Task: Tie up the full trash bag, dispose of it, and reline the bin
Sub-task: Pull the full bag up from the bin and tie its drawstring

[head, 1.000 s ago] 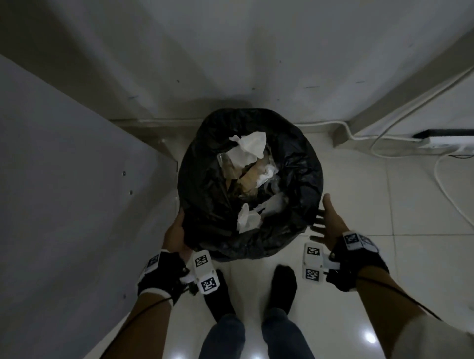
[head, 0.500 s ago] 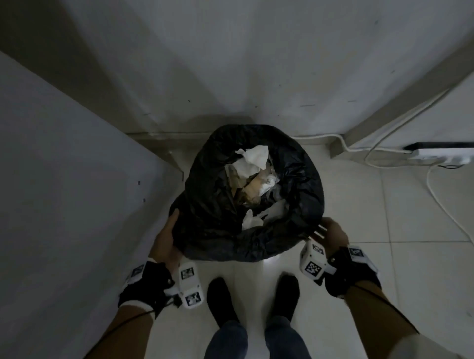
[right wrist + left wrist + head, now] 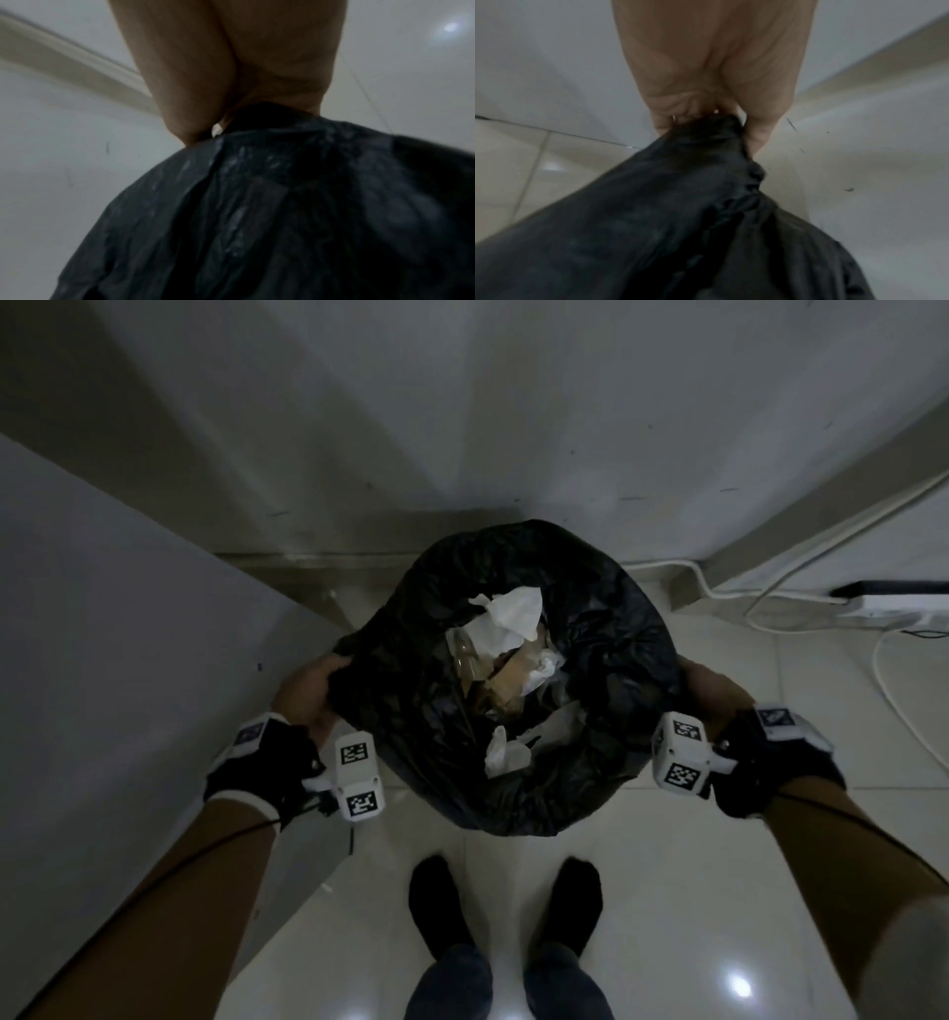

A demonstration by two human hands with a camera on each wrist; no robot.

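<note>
Trash bag: the black trash bag (image 3: 606, 690) stood on the pale tiled floor (image 3: 770, 865) against the white wall (image 3: 462, 428), just ahead of the person's feet (image 3: 503, 906); its mouth lay open, not yet tied.
Contents: crumpled white tissue (image 3: 513, 613) and brown paper scraps (image 3: 506, 680) showed inside the mouth.
Left hand: the left hand (image 3: 308, 690) gripped the bag's left edge; in the left wrist view, fingers and thumb were clamped on a gathered bunch of black plastic.
Right hand: the right hand (image 3: 711, 690) held the bag's right edge; the right wrist view showed its fingers curled tight over the plastic, though blurred.
Bin: hidden by the bag's draped plastic; whether the bag had left it could not be told.
Surroundings: a grey panel (image 3: 128, 660) stood at the left; a white power strip (image 3: 904, 606) with its cords lay at the right, well apart from the bag.
</note>
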